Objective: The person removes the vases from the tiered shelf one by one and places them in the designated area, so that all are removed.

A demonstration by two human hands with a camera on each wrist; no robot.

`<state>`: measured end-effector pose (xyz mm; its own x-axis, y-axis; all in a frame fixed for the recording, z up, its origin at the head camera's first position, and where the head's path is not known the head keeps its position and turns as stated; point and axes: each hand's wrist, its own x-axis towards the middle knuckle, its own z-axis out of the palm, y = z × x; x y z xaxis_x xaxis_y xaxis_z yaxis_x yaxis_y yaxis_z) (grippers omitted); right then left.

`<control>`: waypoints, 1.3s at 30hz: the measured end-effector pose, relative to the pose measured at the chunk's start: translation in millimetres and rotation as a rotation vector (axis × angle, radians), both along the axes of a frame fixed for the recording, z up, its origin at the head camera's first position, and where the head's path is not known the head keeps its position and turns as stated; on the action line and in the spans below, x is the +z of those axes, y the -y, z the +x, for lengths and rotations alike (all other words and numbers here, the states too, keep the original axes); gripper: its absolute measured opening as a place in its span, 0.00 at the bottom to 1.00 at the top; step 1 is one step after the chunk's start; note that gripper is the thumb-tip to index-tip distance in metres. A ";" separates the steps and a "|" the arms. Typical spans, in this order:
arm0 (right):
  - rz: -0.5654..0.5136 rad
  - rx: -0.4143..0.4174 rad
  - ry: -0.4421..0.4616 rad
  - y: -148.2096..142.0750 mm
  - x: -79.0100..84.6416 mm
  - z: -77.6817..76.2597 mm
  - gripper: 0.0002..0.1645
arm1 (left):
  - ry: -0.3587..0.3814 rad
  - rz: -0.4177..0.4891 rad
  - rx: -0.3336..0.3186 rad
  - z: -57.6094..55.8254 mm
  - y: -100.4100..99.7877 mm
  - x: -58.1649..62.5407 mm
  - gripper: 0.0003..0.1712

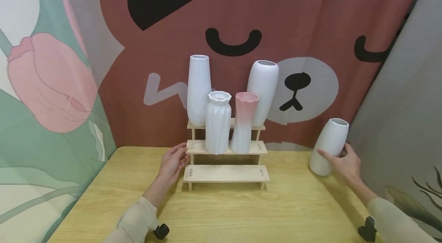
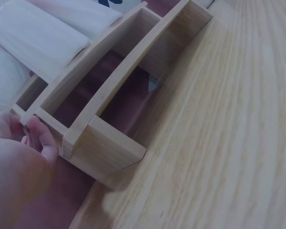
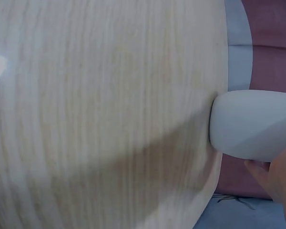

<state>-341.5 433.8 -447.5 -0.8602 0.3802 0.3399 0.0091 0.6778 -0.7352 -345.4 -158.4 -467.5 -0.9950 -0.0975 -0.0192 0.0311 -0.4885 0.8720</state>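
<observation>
Wooden surface [image 1: 241, 212] backed by bear-print curtain [image 1: 310, 13].
Rightmost vase [image 1: 331, 135] is gripped by right fingers [image 1: 350, 153]; shelf [image 1: 226, 174] is pinched by left fingers [image 1: 177, 152].

Your right hand [image 1: 347, 164] holds a smooth white vase [image 1: 328, 140], open top up, well right of the three-step wooden stand [image 1: 226, 174]. Your left hand [image 1: 172, 162] grips the left end of the stand's middle step. On the far, highest step stand a slim white vase [image 1: 198, 93], left, and a round-sided white vase [image 1: 264, 86], right. On the middle step, a frilly-topped white vase [image 1: 218, 128] stands left of a pink-and-white vase [image 1: 244, 120].
</observation>
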 end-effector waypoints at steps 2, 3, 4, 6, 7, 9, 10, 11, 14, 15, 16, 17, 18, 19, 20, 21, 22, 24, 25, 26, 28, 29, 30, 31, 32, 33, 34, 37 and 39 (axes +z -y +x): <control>-0.008 -0.005 -0.012 -1.3 -0.4 -0.1 0.63 | 0.000 0.003 0.003 -0.8 -0.2 0.8 0.22; -0.017 -0.005 -0.016 -1.6 -0.8 -0.4 0.63 | -0.002 0.003 0.003 -1.0 -0.3 1.2 0.22; -0.024 -0.007 -0.016 -1.6 -1.1 -0.5 0.63 | -0.004 0.002 0.003 -1.2 -0.3 1.7 0.22; -0.046 -0.004 -0.011 -0.7 -1.7 -0.4 0.63 | -0.005 -0.004 0.005 -1.1 -0.6 2.6 0.21; -0.059 0.001 -0.009 -0.5 -2.3 -0.3 0.63 | -0.005 -0.004 0.004 -1.0 -0.9 2.9 0.21; -0.082 0.014 -0.003 0.3 -3.4 0.8 0.63 | -0.004 -0.009 0.004 -1.0 -1.5 3.0 0.21; -0.089 0.020 0.000 0.6 -4.0 1.6 0.63 | -0.003 -0.007 0.004 -1.1 -1.9 2.9 0.21; -0.099 0.029 0.001 0.8 -4.6 2.5 0.63 | -0.002 -0.010 0.003 -1.0 -2.3 2.6 0.22; -0.108 0.047 -0.003 0.3 -6.1 5.4 0.63 | -0.001 -0.007 0.000 -0.9 -3.3 1.4 0.22; -0.107 0.052 -0.006 -0.2 -6.5 6.4 0.63 | -0.001 -0.004 0.000 -0.8 -3.4 1.0 0.22; -0.105 0.058 -0.009 -0.6 -6.8 7.6 0.62 | -0.002 -0.006 -0.002 -0.5 -3.6 0.5 0.22; -0.104 0.063 -0.011 -1.0 -7.0 8.8 0.62 | -0.002 -0.008 -0.003 -0.4 -3.7 0.1 0.22; -0.104 0.070 -0.015 -1.3 -7.1 10.4 0.61 | -0.002 -0.008 -0.004 -0.2 -3.6 -0.3 0.22; -0.102 0.077 -0.018 -1.6 -7.1 12.1 0.61 | -0.003 -0.008 -0.004 0.0 -3.4 -0.6 0.22; -0.105 0.083 -0.018 -1.5 -6.8 13.8 0.60 | -0.003 -0.009 -0.004 0.2 -3.2 -0.7 0.22; -0.107 0.087 -0.018 -1.2 -6.2 15.7 0.60 | -0.003 -0.011 -0.004 0.3 -2.8 -0.7 0.22; -0.108 0.090 -0.019 -1.0 -5.6 17.6 0.59 | -0.004 -0.011 -0.004 0.2 -2.3 -0.7 0.22; -0.110 0.088 -0.026 0.3 -3.9 21.8 0.58 | -0.006 -0.007 -0.002 0.5 -1.4 0.8 0.22; -0.113 0.085 -0.027 0.8 -3.7 23.9 0.57 | -0.006 -0.005 -0.001 0.4 -1.4 1.1 0.22; -0.116 0.080 -0.027 1.3 -3.4 26.0 0.56 | -0.004 -0.006 0.001 0.2 -1.5 1.5 0.22; -0.117 0.069 -0.028 2.1 -3.7 30.2 0.54 | -0.002 -0.002 0.005 0.1 -2.0 2.3 0.22; -0.122 0.063 -0.028 2.7 -3.8 32.3 0.52 | -0.001 -0.004 0.007 0.3 -2.5 2.8 0.22; -0.128 0.057 -0.028 3.1 -4.0 34.2 0.52 | -0.001 -0.003 0.010 0.0 -2.7 2.7 0.22; -0.133 0.051 -0.028 3.7 -4.2 36.2 0.51 | 0.001 -0.002 0.012 0.0 -3.0 2.6 0.21; -0.134 0.043 -0.027 4.2 -4.1 38.3 0.50 | 0.002 0.001 0.014 0.1 -3.3 2.5 0.21; -0.135 0.038 -0.031 4.8 -4.0 40.2 0.49 | 0.002 0.005 0.014 0.2 -3.4 2.4 0.21; -0.137 0.034 -0.038 5.4 -3.7 42.0 0.48 | 0.002 0.006 0.013 0.2 -3.4 2.2 0.21; -0.141 0.031 -0.071 7.5 -1.2 47.8 0.44 | -0.001 0.015 0.006 0.5 -3.5 1.9 0.21; -0.149 0.040 -0.107 9.8 1.2 51.4 0.41 | -0.002 0.016 0.003 0.8 -3.7 1.8 0.21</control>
<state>-290.1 423.9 -446.3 -0.8374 0.3999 0.3725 -0.0990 0.5593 -0.8231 -344.6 -154.8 -465.7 -0.9948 -0.1006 -0.0188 0.0344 -0.5026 0.8639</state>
